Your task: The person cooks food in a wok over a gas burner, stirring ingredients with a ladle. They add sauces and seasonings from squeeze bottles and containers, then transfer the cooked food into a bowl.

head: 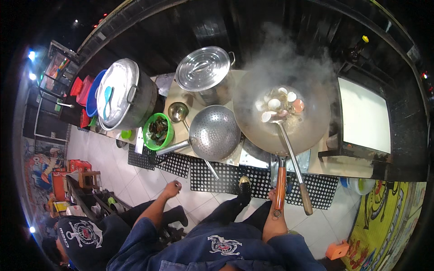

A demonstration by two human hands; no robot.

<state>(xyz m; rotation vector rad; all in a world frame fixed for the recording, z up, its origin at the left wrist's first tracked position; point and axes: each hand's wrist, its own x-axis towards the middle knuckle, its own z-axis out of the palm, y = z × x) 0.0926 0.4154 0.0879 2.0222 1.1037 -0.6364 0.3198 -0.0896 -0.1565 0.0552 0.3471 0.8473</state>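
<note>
My left hand (173,188) hangs over the tiled floor in front of the counter, fingers curled, with nothing visible in it. My right hand (272,194) is low by the wok's wooden handle (281,183), which partly covers it; what it touches is hidden. Steam rises from the large wok (308,135), where pale and pinkish round food pieces (274,103) lie in a little liquid. A long wok ladle (291,145) with a wooden grip leans in it, unheld. Left of the wok are a perforated strainer (215,132) and a metal ladle (178,112).
A green bowl of mussels (158,131) stands near a lidded steel pot (203,69) and a big aluminium pot (142,101) with a blue spoon (108,101) on its lid. A white-topped stand (366,115) is at right. Another person (84,240) is close on my left. Black perforated mats (217,179) line the floor.
</note>
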